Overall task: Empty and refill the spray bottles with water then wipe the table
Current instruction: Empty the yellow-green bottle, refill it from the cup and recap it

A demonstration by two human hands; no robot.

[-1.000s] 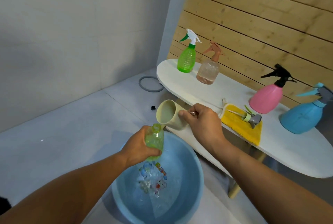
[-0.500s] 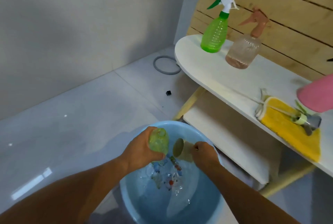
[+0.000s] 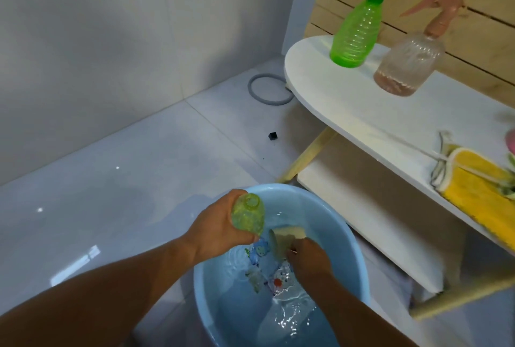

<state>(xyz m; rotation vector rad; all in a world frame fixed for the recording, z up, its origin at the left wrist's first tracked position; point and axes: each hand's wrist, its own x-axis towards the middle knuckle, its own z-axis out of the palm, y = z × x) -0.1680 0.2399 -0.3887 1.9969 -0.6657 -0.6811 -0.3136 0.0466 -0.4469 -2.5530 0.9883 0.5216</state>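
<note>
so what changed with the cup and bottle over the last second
The right hand carried the cream cup from beside the table edge down into the blue basin, dipping it into the water. The left hand still grips the uncapped green bottle above the basin.

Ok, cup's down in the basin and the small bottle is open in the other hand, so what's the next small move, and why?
Probably lift the filled cup and tip it into the small green bottle. The right hand holds the cup dipped into the water of the blue basin, and the left hand grips the bottle over the basin, its uncapped mouth facing up.
</note>
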